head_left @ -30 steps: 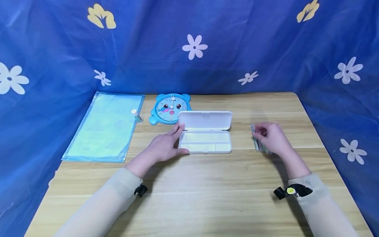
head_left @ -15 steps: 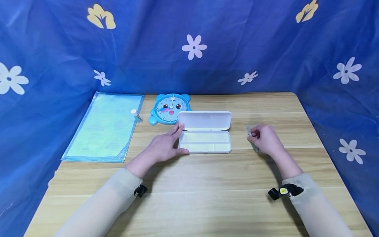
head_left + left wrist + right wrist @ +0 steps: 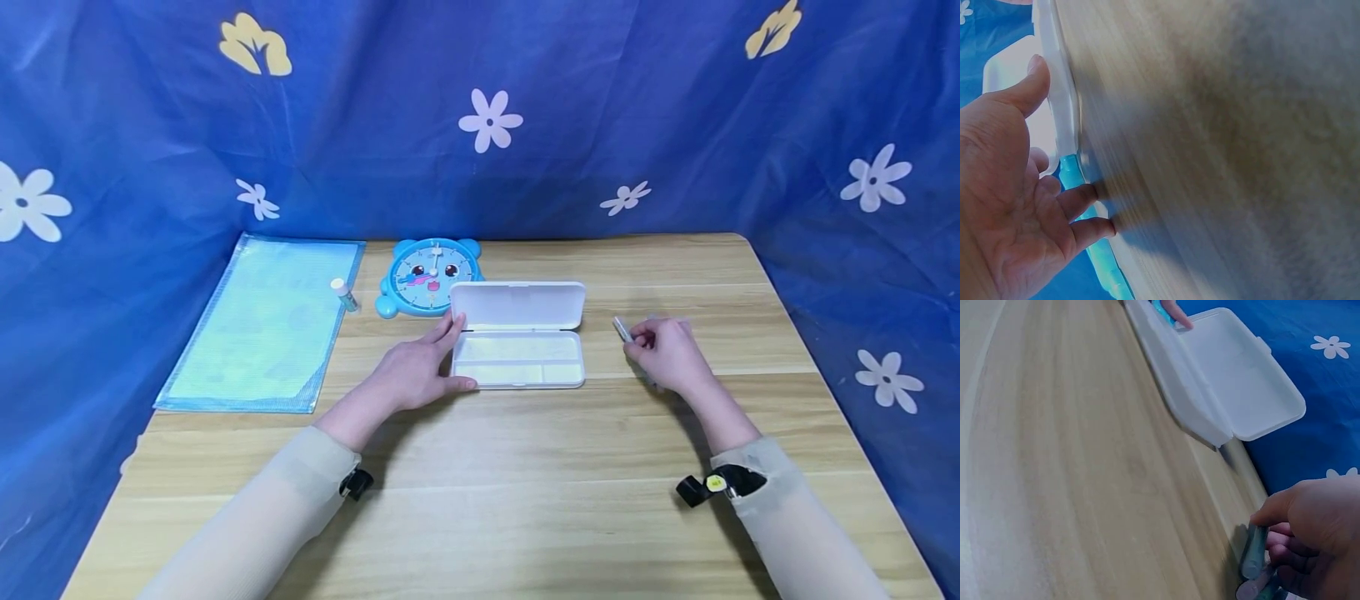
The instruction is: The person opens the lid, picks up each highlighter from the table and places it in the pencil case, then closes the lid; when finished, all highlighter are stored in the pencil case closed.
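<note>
A white pencil case (image 3: 517, 360) stands open on the table, lid tilted up at the back; its compartments look bare. My left hand (image 3: 416, 371) holds its left end, thumb at the front corner and fingertips against the lid's side. In the left wrist view, that thumb lies along the case (image 3: 1067, 94) while two fingers reach down to the tabletop. To the right, my right hand (image 3: 667, 354) pinches a slim grey-green pen (image 3: 1254, 553) between thumb and fingers. More pens, one with a pinkish end (image 3: 1247, 590), lie close beneath, mostly covered by the hand.
Behind the case's left side is a blue toy clock (image 3: 433, 275) with a cartoon face. A small white-capped tube (image 3: 344, 293) rests by the right edge of a light-blue mesh zip folder (image 3: 255, 325) at the left. Blue patterned cloth (image 3: 555, 167) borders the table.
My right hand has shifted left, and the pen's tip now points out left of its fingers toward the case. The left hand and the case have stayed in place.
</note>
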Available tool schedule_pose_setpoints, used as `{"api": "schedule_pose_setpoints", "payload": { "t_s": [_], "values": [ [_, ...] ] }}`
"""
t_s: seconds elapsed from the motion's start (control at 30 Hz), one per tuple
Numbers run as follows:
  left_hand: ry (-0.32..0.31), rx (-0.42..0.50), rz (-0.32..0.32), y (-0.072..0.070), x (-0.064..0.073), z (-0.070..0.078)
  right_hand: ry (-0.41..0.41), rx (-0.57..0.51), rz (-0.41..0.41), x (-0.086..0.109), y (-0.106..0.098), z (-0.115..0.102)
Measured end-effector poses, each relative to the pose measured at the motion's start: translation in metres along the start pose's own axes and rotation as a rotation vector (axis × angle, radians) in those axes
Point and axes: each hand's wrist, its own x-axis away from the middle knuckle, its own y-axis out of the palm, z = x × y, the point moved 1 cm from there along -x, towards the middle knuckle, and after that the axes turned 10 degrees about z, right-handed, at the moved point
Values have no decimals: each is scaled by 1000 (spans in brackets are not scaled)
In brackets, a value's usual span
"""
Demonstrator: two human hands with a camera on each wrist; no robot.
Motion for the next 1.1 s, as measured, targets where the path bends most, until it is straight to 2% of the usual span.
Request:
{"api": "schedule_pose_setpoints", "payload": {
  "t_s": [0.27, 0.37, 0.63, 0.87, 1.1],
  "values": [
    [6, -6, 1, 0, 1, 0, -21, -124, 44, -3, -17, -10],
    [4, -8, 2, 0, 0, -1, -50, -142, 65, -6, -25, -17],
    [0, -1, 5, 0, 2, 0, -78, -159, 54, -12, -41, -46],
    [-7, 6, 8, 0, 2, 0, -185, -202, 49, -16, -37, -75],
    [-4, 12, 5, -1, 3, 1, -262, -238, -11, -20, -22, -99]
  ]
}}
